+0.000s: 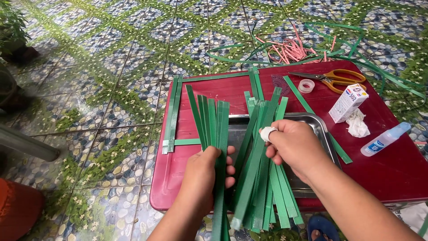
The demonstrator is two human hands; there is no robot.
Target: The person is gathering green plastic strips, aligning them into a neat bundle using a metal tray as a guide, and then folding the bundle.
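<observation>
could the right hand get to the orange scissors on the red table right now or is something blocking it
Probably not freely. The path across the red table to the orange scissors looks open, with only a tape roll nearby, but the right hand is closed on a bundle of green strips.

The floor point(111, 67) is tiled in a pebble pattern crossed by green leafy diamond bands with small white flowers. A low red surface point(392, 165) stands on it. A potted plant point(11, 27) sits at the upper left in daylight.
</observation>
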